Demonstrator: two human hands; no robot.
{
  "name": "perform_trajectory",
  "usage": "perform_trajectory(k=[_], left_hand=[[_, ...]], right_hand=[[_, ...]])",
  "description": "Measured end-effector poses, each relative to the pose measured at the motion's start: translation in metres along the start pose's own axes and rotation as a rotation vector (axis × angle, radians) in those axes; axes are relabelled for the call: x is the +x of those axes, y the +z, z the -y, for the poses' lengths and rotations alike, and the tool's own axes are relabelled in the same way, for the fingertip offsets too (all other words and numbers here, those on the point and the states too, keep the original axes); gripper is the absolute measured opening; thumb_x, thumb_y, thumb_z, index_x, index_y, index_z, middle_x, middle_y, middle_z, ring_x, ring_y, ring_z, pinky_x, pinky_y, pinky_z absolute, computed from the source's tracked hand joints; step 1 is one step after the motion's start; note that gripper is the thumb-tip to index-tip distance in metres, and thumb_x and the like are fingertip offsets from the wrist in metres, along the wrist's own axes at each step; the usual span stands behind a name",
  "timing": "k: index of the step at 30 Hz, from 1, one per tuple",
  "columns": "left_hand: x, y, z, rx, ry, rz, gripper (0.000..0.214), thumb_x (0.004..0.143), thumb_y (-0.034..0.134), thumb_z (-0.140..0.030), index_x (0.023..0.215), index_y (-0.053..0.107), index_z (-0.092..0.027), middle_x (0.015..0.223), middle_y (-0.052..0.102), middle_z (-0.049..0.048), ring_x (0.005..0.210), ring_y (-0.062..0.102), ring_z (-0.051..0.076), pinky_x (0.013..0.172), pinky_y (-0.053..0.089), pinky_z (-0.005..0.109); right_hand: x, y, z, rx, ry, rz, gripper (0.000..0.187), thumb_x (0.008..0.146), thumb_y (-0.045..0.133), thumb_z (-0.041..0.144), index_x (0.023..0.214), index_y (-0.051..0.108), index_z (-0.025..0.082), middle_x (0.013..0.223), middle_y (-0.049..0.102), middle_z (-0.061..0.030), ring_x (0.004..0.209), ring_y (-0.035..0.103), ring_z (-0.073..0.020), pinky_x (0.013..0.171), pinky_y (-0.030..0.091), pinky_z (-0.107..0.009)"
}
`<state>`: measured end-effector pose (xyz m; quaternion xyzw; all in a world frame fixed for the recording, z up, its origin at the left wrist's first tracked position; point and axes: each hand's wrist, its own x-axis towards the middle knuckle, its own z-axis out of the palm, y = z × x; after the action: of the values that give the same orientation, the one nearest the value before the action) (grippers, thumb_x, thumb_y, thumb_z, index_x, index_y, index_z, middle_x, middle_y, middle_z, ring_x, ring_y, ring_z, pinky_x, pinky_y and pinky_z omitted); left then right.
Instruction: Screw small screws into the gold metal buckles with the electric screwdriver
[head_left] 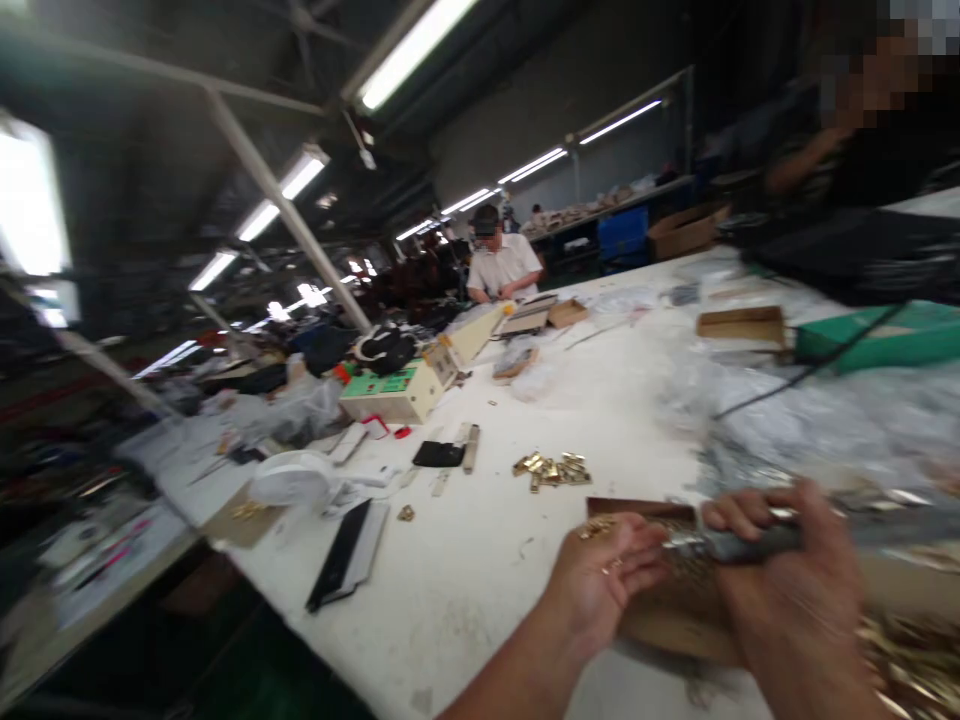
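My left hand [604, 580] is turned palm up with its fingers curled. Small gold-coloured metal pieces [598, 527] lie in it, and some show between the fingers. My right hand [795, 580] wraps round a grey cylindrical tool [733, 545] with a silvery tip, which points left at the fingers of my left hand. Whether the tip touches a piece is blurred. Below both hands stands a cardboard box [675, 635] with small metal bits inside. A loose pile of gold metal pieces [551, 469] rests on the white table [465, 580] beyond my left hand.
More gold parts [911, 665] lie at the lower right. Clear plastic bags [840, 420] and a green tray [885, 335] are on the right. Further left are a black-and-white flat piece [349, 555], a white tape roll [292, 478] and a cream machine [394, 392]. Two people are across the table.
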<state>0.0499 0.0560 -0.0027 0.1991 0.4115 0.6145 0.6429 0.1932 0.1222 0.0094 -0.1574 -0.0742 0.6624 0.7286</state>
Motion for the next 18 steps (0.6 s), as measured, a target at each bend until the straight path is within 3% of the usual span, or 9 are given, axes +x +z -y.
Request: perform_trajectory(k=[4,9,18], left_hand=[[0.01,-0.002,-0.006,-0.032,-0.06,0.04,0.028,0.082,0.081,-0.026,0.103,0.074,-0.01,0.11,0.078,0.0181,0.099,0.074,0.027,0.097,0.054,0.043],[0.012,-0.002,-0.007,-0.032,-0.093,0.082,0.021,0.089,0.074,-0.023,0.106,0.074,-0.011,0.116,0.076,0.0171,0.105,0.072,0.027,0.103,0.051,0.046],[0.012,0.001,-0.003,-0.013,-0.097,0.109,0.02,0.09,0.073,-0.023,0.107,0.075,-0.012,0.113,0.077,0.0142,0.103,0.072,0.026,0.102,0.052,0.044]], right_hand=[[0.005,0.016,-0.004,-0.032,-0.04,-0.027,0.044,0.072,0.086,0.041,0.07,0.048,0.021,0.057,0.042,0.0086,0.047,0.038,-0.0072,0.049,0.043,-0.022],[0.004,0.013,-0.005,0.009,-0.049,-0.022,0.039,0.08,0.081,0.041,0.073,0.049,0.021,0.059,0.042,0.0087,0.048,0.038,-0.0073,0.049,0.043,-0.022],[0.004,0.015,-0.007,0.005,-0.06,-0.032,0.039,0.08,0.08,0.04,0.071,0.047,0.02,0.059,0.04,0.0085,0.048,0.036,-0.0068,0.048,0.041,-0.022]])
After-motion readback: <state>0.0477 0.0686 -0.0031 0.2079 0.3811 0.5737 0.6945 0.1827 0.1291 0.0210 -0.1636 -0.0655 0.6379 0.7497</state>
